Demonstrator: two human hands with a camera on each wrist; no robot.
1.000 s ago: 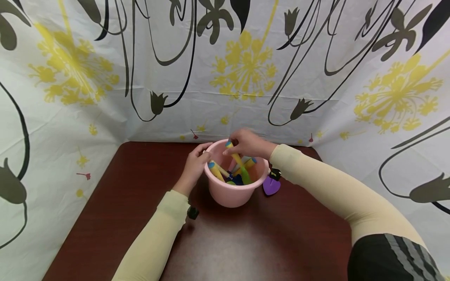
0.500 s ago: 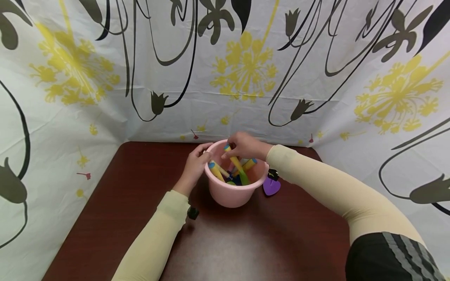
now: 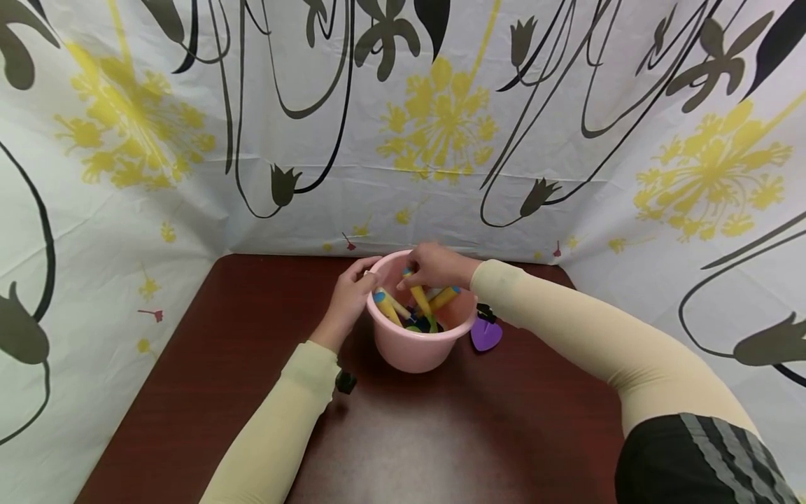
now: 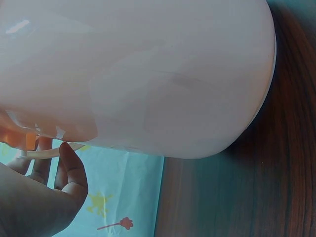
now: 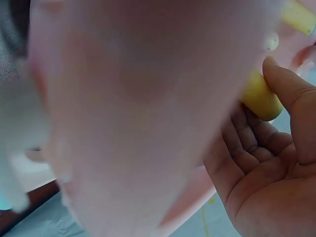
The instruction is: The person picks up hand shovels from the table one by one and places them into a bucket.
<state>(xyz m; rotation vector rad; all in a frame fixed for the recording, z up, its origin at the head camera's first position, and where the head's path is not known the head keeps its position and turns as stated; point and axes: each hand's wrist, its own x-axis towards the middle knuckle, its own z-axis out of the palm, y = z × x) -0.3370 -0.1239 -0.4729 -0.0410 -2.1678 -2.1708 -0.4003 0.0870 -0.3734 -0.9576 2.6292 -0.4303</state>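
A pink bucket [image 3: 412,355] stands on the table, holding several yellow-handled toy tools. My left hand [image 3: 345,299] grips its left rim; in the left wrist view, the fingers [image 4: 73,170] curl at a pale strip beside the bucket wall [image 4: 182,94]. Over the opening, my right hand [image 3: 439,266] holds a blue-tipped yellow handle [image 3: 420,298] with a green lower part that reaches down among the others. The right wrist view shows the thumb against that yellow handle [image 5: 260,101]; the bucket wall blocks much there. Tool heads inside are mostly hidden.
A purple heart-shaped piece [image 3: 486,335] lies on the dark red-brown table [image 3: 271,315], right of the bucket and partly covered by the right wrist's black camera [image 3: 486,313]. A flower-patterned white cloth [image 3: 352,147] hangs behind and at both sides.
My right hand has moved slightly down and left, lowering the yellow-and-green toy tool deeper into the bucket. The left hand and the bucket keep their places.
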